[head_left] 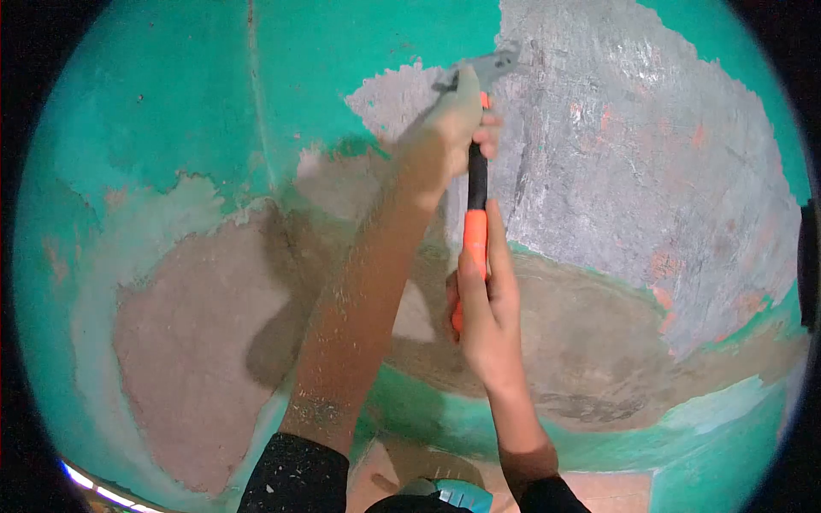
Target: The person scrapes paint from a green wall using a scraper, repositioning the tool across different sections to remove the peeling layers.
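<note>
A long-handled scraper (477, 179) with a grey metal head and a black and orange handle is held upright against the wall. My left hand (460, 120) is wrapped around the top of the handle, its thumb laid up along the metal head. Lower down, my right hand (489, 316) grips the orange end of the handle. The head lies at the left edge of a large scraped grey patch (599, 154); motion blur hides whether its blade touches the surface.
Green paint (154, 103) covers much of the wall around the scraped areas. A brownish bare patch (197, 342) is at the left, and another brown area (590, 342) runs below the grey patch. Pinkish flooring (603, 492) shows at the bottom.
</note>
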A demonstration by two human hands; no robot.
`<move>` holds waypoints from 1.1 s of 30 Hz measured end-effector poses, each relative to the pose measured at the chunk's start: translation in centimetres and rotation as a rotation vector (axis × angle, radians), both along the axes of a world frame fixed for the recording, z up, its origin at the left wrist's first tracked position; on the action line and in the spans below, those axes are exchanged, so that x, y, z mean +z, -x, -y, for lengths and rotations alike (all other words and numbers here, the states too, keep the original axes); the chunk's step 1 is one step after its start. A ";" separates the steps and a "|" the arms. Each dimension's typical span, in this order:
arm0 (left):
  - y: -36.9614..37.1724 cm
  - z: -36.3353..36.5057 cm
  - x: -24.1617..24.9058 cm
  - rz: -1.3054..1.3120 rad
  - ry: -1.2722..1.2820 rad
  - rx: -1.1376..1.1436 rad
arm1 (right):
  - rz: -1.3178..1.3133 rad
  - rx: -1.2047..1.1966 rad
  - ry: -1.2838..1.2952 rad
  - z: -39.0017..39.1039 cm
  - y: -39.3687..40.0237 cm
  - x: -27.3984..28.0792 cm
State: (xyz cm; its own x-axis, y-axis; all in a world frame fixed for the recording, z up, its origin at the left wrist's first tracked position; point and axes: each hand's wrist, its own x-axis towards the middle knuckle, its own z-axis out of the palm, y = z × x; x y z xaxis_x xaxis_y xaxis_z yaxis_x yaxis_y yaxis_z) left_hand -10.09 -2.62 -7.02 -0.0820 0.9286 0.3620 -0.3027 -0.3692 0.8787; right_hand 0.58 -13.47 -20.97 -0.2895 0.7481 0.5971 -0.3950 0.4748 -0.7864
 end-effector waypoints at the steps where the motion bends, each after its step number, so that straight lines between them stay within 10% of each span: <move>1: -0.1 0.2 -0.6 0.008 0.017 -0.017 | 0.010 -0.002 0.011 0.2 -0.2 -0.4; 33: 1.9 0.0 -3.1 -0.018 -0.005 -0.070 | 0.074 -0.164 -0.089 -0.2 2.1 -3.4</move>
State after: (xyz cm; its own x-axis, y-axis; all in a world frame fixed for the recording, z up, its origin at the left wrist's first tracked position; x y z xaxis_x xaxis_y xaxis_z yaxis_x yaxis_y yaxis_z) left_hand -12.01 -2.65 -10.09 -0.0102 0.9301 0.3672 -0.3120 -0.3519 0.8825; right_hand -1.50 -13.23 -24.36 -0.2135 0.7339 0.6448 -0.2494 0.5972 -0.7623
